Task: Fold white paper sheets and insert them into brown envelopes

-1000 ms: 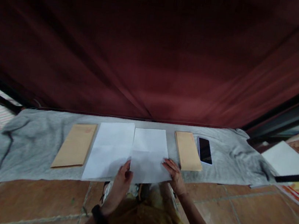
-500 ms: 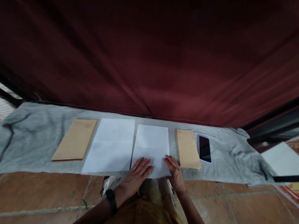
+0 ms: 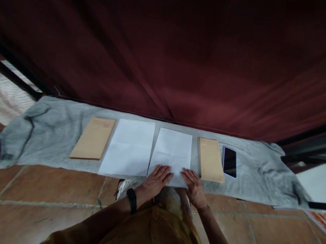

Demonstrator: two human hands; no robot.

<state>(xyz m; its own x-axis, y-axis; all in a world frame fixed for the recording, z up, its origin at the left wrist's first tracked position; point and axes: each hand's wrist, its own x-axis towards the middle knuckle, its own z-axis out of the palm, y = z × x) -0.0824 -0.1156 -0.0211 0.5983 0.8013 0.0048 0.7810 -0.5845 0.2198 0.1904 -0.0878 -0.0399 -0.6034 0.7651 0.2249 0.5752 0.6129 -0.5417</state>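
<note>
Two white sheets lie side by side on a grey cloth spread over the tiled floor. My left hand rests flat, fingers spread, on the near edge of the right white sheet. Flat beside it on the sheet's near right corner lies my right hand, fingers out. A black band sits on my left wrist. The left white sheet is untouched. One brown envelope lies left of the sheets, another brown envelope right of them.
A dark phone lies on the cloth beyond the right envelope. A dark red curtain hangs behind the cloth. More white paper and colourful print sit at the far right. Terracotta tiles cover the near floor.
My left hand, which gripped the sheet's near left edge, laid it down and now lies flat on it. The right hand stayed on the near right corner. The view shifted slightly.
</note>
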